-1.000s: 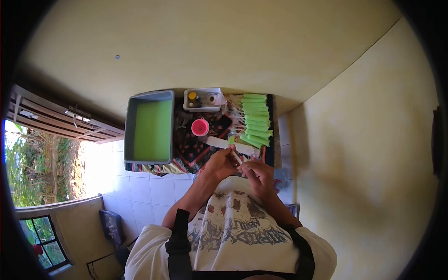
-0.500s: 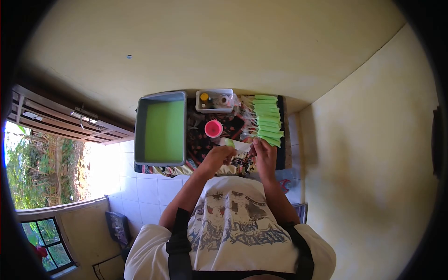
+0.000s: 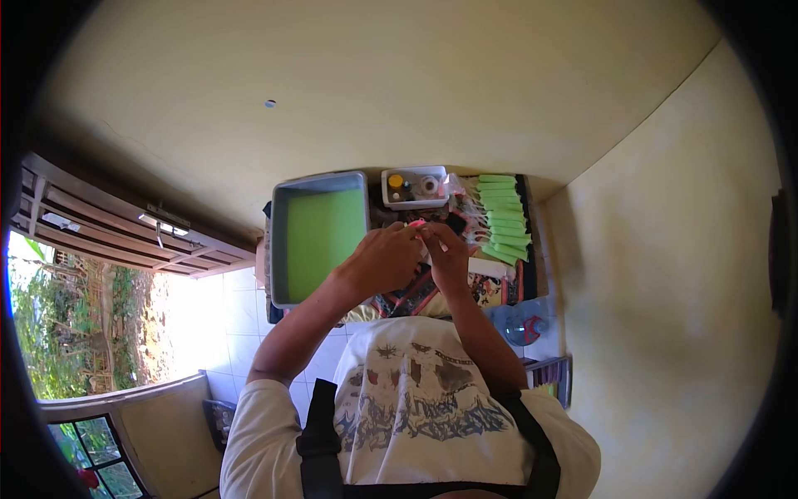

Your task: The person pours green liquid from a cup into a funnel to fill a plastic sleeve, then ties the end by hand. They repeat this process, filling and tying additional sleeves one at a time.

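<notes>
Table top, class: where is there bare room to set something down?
Two patches of cloth look bare by the near edge: one between left forearm and right forearm, one right of the latter in front of the white strip. Crowded: green packets far right, white box far middle, grey tub filling the left; left hand and right hand cover the centre.

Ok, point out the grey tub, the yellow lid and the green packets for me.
Grey tub (image 3: pixel 281 249), head view: its inner left wall.
Yellow lid (image 3: pixel 396 180), head view: its middle.
Green packets (image 3: pixel 506 214), head view: one near mid-row.
</notes>
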Motion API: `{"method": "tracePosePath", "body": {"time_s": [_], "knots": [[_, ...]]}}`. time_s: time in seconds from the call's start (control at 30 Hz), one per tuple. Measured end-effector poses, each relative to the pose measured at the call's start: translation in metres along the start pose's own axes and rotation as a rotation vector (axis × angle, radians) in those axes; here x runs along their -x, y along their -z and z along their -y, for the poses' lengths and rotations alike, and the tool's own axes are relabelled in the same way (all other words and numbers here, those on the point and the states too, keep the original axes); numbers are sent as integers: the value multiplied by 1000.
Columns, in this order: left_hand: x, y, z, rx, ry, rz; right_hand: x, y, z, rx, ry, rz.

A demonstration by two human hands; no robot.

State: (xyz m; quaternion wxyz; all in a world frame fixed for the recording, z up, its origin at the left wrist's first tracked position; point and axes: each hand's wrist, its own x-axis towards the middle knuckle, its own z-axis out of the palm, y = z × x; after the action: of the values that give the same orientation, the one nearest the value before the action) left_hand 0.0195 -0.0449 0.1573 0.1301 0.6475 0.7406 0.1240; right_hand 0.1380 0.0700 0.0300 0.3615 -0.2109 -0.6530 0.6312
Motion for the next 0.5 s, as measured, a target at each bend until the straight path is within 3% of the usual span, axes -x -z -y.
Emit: {"method": "tracePosePath", "body": {"time_s": [0.1,0.2,0.27,0.33,0.37,0.5], "knots": [[10,-2,20,38,-57,-20,11,-10,6,-108,-209,65],[5,-20,49,57,-170,-24,19,-27,-8,-550,-69,57],[5,-26,65,116,-274,-140,30,-22,-4,-370,-99,123],[8,-20,60,417,-77,-82,33,-19,-7,-143,-88,133],[9,-18,58,568,25,-51,32,-16,-9,-150,-82,128],[8,-27,56,567,20,19,26,-5,-3,-259,-80,114]]}}
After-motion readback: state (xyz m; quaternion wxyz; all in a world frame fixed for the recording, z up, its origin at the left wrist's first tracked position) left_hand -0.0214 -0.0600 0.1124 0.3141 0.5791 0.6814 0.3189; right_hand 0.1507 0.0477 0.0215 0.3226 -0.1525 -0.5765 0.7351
